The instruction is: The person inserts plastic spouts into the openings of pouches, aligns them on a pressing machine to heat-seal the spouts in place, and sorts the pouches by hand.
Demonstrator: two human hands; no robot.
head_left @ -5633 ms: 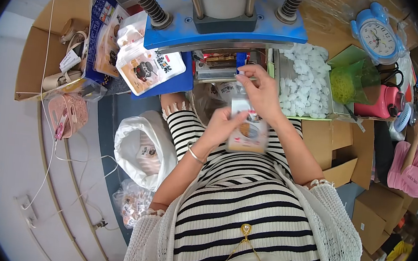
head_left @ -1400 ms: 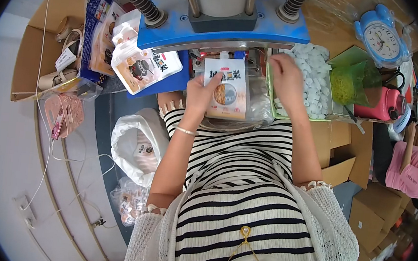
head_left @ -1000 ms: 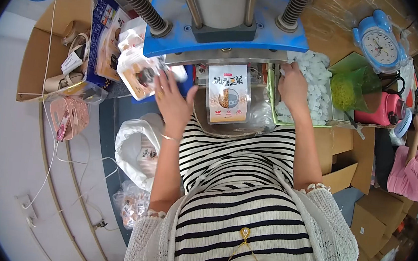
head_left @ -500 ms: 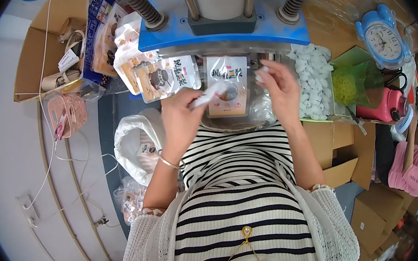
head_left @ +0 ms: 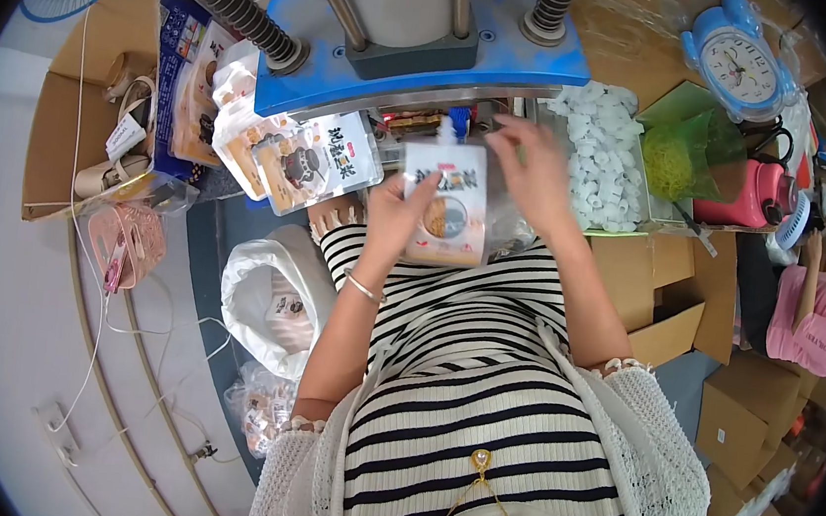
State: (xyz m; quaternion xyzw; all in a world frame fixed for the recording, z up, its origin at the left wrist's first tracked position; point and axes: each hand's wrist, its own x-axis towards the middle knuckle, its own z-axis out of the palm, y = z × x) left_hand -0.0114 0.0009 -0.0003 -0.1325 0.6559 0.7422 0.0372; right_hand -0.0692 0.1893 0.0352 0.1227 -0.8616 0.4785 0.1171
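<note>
My left hand (head_left: 399, 215) grips a printed stand-up pouch (head_left: 451, 224) by its left side, with the thumb across its front. A white spout (head_left: 447, 130) stands up from the pouch's top edge. To the right of the pouch is my right hand (head_left: 536, 175), fingers bent and smeared by motion; whether anything is between them cannot be made out. More printed pouches (head_left: 318, 161) lie overlapped on the bench to the left, under the edge of a blue press (head_left: 421, 75).
A bin of small white plastic pieces (head_left: 597, 156) is at the right, beside a green container (head_left: 690, 165) and a blue clock (head_left: 739, 71). An open white sack (head_left: 249, 312) stands lower left. Another person in a pink top (head_left: 810, 321) is at far right.
The pouch lying under the press is now in my left hand, raised toward me, with the white spout at its top. The white piece in my left hand no longer shows there. My right hand moved slightly left.
</note>
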